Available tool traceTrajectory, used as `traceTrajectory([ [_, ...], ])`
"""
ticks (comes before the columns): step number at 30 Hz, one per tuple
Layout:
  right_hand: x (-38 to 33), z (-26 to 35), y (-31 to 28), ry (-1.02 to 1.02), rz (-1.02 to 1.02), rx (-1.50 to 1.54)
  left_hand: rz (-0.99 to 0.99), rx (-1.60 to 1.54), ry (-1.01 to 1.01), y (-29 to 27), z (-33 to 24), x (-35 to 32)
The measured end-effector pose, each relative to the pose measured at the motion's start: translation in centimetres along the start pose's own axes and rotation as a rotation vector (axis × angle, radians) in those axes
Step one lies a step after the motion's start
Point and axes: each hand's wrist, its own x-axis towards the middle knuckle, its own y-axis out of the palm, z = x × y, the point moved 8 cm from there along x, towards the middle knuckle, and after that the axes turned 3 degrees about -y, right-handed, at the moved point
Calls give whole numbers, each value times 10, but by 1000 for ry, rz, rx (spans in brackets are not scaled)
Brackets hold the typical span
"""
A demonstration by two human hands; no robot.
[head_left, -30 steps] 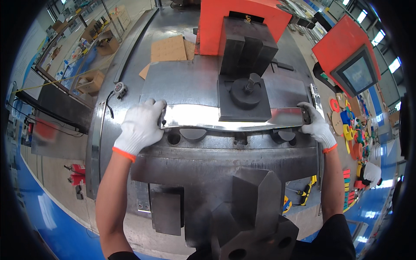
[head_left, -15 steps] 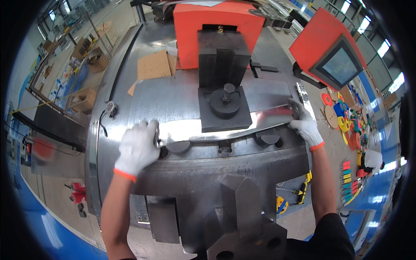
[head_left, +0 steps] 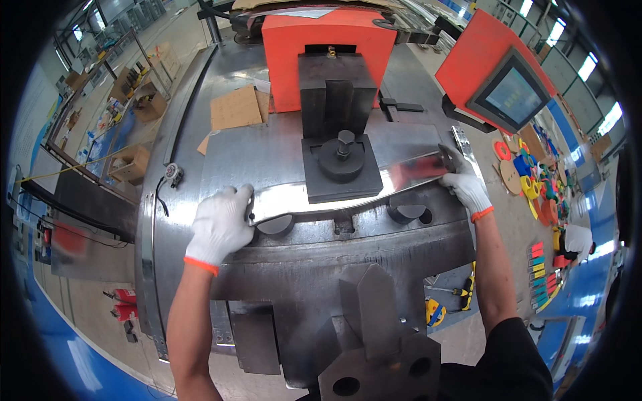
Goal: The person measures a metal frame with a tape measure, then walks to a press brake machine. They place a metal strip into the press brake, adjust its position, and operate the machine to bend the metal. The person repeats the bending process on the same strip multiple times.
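A long, shiny flat metal bar (head_left: 279, 198) spans the steel machine table, passing beside a dark square block (head_left: 341, 190) with a round disc and bolt (head_left: 345, 144) on top. My left hand (head_left: 224, 226), in a white glove with an orange cuff, closes around the bar's left end. At the right end, my gloved right hand (head_left: 464, 186) grips it with fingers bent over the edge. The bar looks slightly bent right of the block. Two dark round posts, left (head_left: 275, 226) and right (head_left: 406, 212), stand along its near side.
Behind the block rises a red machine housing (head_left: 281, 63). A red-cased screen (head_left: 511, 93) stands at the right. Cardboard (head_left: 235, 108) lies on the table's far left, near a small round gauge (head_left: 173, 175). A heavy dark angular fixture (head_left: 374, 314) juts up close to me.
The bar's bend right of the block looks somewhat sharper. My hands keep hold of both ends, with the left one a little farther right in the picture. The whole view has shifted slightly.
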Motion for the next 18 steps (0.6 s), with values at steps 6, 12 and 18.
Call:
traceTrajectory([
  [6, -6, -4, 12, -19, 34, 22, 6, 60, 3, 2, 15, -3],
  [12, 12, 2, 6, 20, 61, 60, 44, 27, -13, 5, -6, -6],
  [18, -5, -11, 11, 4, 89, -4, 3, 51, -9, -3, 22, 7],
])
